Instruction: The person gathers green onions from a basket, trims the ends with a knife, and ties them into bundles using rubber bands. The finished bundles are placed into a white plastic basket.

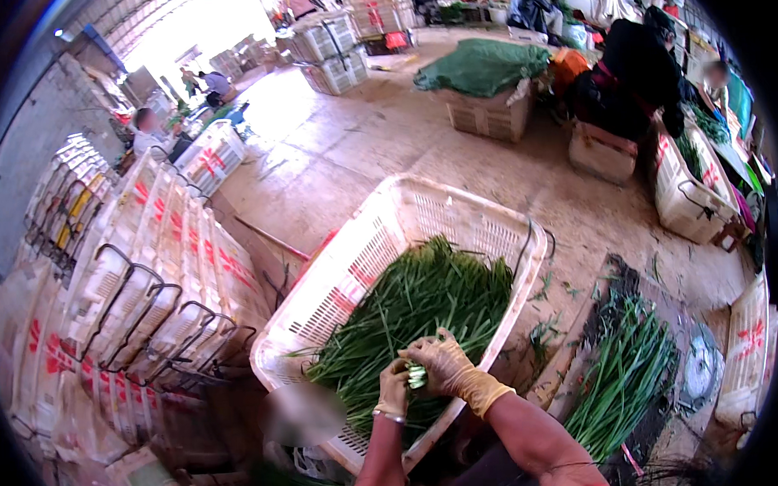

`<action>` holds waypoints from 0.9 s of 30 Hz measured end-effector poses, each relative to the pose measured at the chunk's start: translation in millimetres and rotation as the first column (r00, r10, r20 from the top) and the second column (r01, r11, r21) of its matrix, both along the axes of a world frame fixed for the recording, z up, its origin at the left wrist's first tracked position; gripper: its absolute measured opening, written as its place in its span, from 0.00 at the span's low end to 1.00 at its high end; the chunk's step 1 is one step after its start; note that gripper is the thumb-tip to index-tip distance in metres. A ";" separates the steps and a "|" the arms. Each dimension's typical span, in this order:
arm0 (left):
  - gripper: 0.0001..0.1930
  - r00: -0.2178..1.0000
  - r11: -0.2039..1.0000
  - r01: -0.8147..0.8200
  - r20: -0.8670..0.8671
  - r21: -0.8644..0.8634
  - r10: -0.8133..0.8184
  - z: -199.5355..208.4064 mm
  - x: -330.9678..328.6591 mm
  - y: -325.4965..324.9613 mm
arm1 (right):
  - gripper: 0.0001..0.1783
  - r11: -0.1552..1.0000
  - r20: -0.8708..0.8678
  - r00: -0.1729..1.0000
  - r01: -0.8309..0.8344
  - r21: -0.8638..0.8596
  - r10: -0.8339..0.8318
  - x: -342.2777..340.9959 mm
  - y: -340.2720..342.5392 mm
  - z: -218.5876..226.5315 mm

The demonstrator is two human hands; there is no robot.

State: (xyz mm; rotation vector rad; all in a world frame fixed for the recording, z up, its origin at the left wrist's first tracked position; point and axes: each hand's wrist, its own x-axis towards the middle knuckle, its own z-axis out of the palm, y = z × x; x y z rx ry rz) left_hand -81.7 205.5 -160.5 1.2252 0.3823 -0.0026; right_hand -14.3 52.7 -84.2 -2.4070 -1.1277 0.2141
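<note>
Left hand [393, 392] and right hand [451, 366] clamp stalks [417, 377] over crate [322, 302]; floor [359, 149] extends beyond; stacked crates [152, 275] bear red markings [209, 250].

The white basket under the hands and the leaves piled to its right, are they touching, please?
Apart: the head view shows brown floor between the white basket and the piled leaves.
</note>
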 end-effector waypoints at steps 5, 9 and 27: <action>0.22 0.968 0.946 0.216 -0.076 -0.242 -0.241 32.2 -19.3 19.5 | 0.19 0.944 0.025 1.000 -0.008 0.330 0.000 0.5 1.6 -2.4; 0.24 0.951 0.819 -0.238 -0.297 -0.521 0.087 46.3 -28.7 3.8 | 0.15 0.942 0.025 0.990 0.128 0.309 -0.142 -9.6 11.4 10.4; 0.37 0.898 0.234 0.127 0.011 -0.964 -0.439 127.5 -115.9 -110.1 | 0.28 0.806 -0.020 0.991 -0.093 0.585 0.129 -199.1 -123.3 141.6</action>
